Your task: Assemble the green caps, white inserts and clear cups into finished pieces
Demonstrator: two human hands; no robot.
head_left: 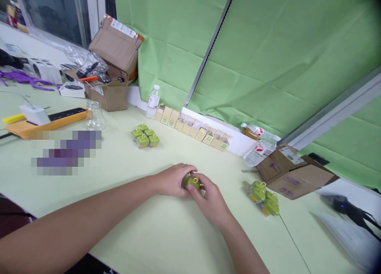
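Near the middle of the table, both my hands close around a small green-lidded container [194,182] with a pale yellow loop on top. My left hand [175,179] curls around its left side, while the thumb and fingers of my right hand [208,192] grip it from the right. Its lower part is hidden by my hands. Similar containers, clear below with green lids, stand in a tight group [145,136] beyond my left hand. More of them form a second group [263,197] to the right of my right hand.
Small beige boxes [192,127] line the back edge beside an upright water bottle [153,102]. Back left are a glass jar [94,116], an orange power strip [56,121] and a cardboard box [108,96]. On the right lie plastic bottles [258,153] and another cardboard box [291,172].
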